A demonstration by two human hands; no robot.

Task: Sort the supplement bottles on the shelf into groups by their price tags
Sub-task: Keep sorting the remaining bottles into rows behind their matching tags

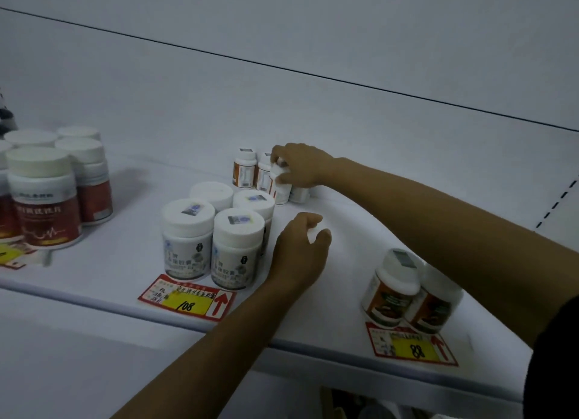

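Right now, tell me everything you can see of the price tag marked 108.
The 108 price tag is a flat paper card: red border, yellow panel handwritten 108, dark writing above, red up arrow at its right end. It lies slightly skewed at the shelf front edge, before the grey-labelled bottles, one base meeting its top edge. The left forearm passes its right corner.

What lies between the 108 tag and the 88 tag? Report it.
In the head view, only the left forearm crosses bare shelf between the 108 tag and 88 tag.
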